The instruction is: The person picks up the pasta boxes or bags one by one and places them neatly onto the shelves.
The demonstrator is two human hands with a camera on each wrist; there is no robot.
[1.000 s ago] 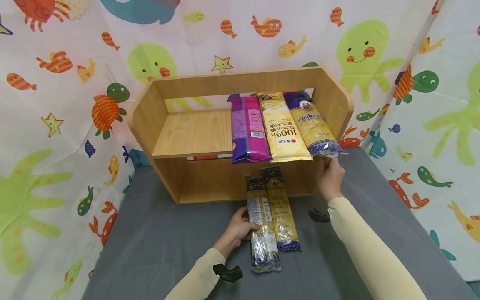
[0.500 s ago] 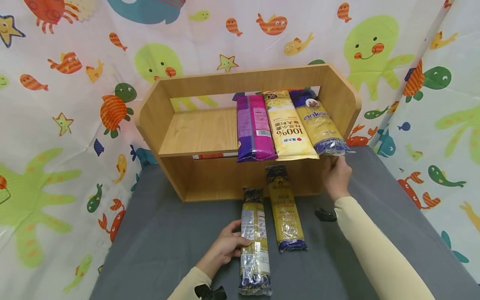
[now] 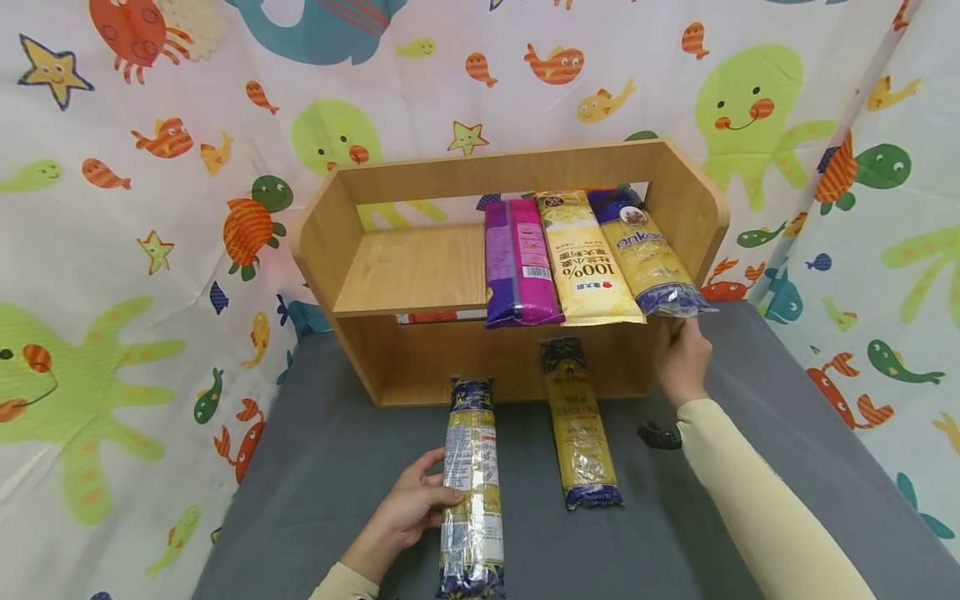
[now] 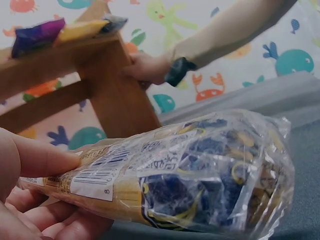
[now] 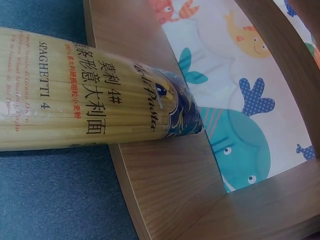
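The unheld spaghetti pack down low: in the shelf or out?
Partly in: the pack has its far end over the bottom board, the rest outside.

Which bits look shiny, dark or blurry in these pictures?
Head view: white glare on the noodle packet in the left hand, and shade inside the lower part of the wooden shelf; left wrist view: the shelf and right hand behind look soft; right wrist view: rather dim, but big letters on the other packet look clear.
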